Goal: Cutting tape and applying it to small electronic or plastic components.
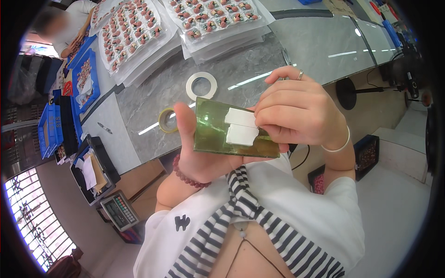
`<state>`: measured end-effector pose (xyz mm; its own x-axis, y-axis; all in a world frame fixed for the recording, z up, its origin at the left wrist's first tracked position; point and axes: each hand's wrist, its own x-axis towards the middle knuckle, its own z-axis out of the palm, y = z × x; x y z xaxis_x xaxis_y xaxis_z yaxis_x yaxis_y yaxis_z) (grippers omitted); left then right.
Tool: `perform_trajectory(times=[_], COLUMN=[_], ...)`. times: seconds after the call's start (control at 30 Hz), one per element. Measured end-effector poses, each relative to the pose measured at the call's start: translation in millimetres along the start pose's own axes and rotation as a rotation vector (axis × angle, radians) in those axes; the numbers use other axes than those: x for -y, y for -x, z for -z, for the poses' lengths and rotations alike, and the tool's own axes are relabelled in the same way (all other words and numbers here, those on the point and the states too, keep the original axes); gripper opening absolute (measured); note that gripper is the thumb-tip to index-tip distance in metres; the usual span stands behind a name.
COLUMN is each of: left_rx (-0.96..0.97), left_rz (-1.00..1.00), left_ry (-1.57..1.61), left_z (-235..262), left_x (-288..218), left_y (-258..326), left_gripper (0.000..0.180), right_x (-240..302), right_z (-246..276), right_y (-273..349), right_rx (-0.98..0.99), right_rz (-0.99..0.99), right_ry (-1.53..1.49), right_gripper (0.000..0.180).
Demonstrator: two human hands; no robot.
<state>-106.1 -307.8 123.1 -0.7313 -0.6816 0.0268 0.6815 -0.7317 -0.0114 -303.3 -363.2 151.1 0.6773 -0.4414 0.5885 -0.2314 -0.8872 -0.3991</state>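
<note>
In front of my chest I hold a thick green glass plate (211, 134), see-through and tilted. My left hand (201, 162) supports it from below, thumb up along its left edge and fingers behind it. Two white strips of tape (242, 134) lie side by side on the plate, the lower one with a ragged edge. At the upper strip's right end, my right hand (296, 111) is closed in a pinch, fingertips against the strip. On the table beyond lie a white tape roll (189, 86) and a yellowish tape roll (161, 121).
Stacked clear trays (148, 60) of small red pieces fill the table's far side. Blue bins (95, 85) and a person (69, 23) are at the far left. A pen (104, 128) lies on the table's left. A digital scale (119, 211) stands lower left, a black stand (346, 92) at right.
</note>
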Motion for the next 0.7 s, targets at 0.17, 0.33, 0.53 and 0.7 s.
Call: perform_trajectory(times=[0.17, 0.33, 0.53, 0.7], left_rx=[0.088, 0.067, -0.017, -0.022], left_rz=[-0.056, -0.113, -0.005, 0.091], left_ry=[-0.037, -0.092, -0.478, -0.514], left_z=[4, 9, -2, -5], left_x=[2, 6, -5, -13], left_y=[-1, 3, -1, 2], left_gripper=[0.128, 0.12, 0.126, 0.133], right_x=[-2, -4, -21, -40], right_z=[-7, -4, -2, 7], right_y=[-2, -8, -6, 1], right_rx=[-0.054, -0.094, -0.283, -0.426], right_rz=[0.006, -0.057, -0.388, -0.659], right_ry=[0.014, 0.012, -0.267, -0.372], right_gripper=[0.016, 0.018, 0.014, 0.006])
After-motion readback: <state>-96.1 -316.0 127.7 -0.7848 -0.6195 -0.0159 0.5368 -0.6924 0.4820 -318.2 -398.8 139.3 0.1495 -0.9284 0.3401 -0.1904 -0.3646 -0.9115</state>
